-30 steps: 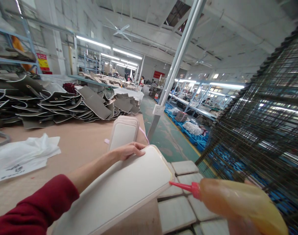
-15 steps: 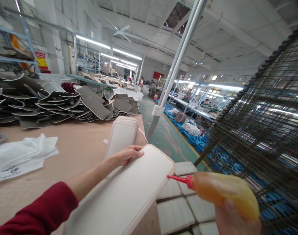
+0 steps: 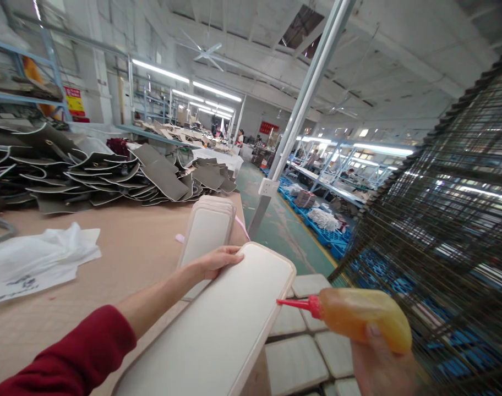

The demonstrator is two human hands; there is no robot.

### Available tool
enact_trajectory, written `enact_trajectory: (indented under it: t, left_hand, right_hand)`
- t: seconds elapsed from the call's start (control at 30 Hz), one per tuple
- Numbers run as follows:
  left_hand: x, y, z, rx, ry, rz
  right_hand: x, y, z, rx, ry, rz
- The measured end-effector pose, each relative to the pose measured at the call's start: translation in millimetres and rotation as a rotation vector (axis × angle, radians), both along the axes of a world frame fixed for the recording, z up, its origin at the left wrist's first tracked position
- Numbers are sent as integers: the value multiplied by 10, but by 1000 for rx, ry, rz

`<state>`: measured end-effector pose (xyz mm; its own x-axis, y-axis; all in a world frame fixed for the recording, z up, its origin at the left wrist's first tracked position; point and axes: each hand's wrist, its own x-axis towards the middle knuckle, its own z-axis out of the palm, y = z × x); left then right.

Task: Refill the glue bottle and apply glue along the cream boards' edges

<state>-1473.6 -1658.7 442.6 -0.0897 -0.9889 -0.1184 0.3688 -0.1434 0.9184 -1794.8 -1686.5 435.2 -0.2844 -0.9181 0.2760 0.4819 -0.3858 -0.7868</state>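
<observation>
My left hand (image 3: pixel 221 260) grips the upper left edge of a long white panel with rounded corners (image 3: pixel 218 319), thumb on its face and fingers hidden beneath. The panel tilts towards me over the table edge. In my right hand (image 3: pixel 378 360) is a soft squeeze bottle of amber liquid (image 3: pixel 362 316), held sideways with a red nozzle (image 3: pixel 296 302). The nozzle's tip meets the panel's right edge, a little below the corner. Behind the panel, a stack of similar pale panels (image 3: pixel 207 225) lies on the brown tabletop (image 3: pixel 127 242).
Grey-brown sheets with pale edges (image 3: pixel 110 170) are heaped at the back left. A crumpled white bag (image 3: pixel 40 261) lies at left. Pale padded pieces (image 3: pixel 296 363) sit below the table edge. A metal post (image 3: pixel 271 181) rises ahead; a wire rack (image 3: pixel 441 209) stands right.
My right hand and the bottle have shifted left and slightly down, so the nozzle tip sits further along the panel's right edge. My left hand keeps its hold on the panel.
</observation>
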Motion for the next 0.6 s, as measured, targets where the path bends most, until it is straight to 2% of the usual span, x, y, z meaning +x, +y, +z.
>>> enact_trajectory:
  t: [0.17, 0.33, 0.47, 0.6]
  left_hand:
    - [32, -29, -36, 8, 5, -11]
    - [64, -63, -67, 20, -11, -5]
    - [89, -106, -73, 32, -11, -9]
    - [102, -163, -56, 41, -20, -24]
  right_hand:
    - [30, 15, 7, 22, 53, 55]
    - [41, 43, 34, -83, 140, 101]
    - [29, 95, 69, -103, 150, 111]
    - [45, 171, 139, -223, 269, 111]
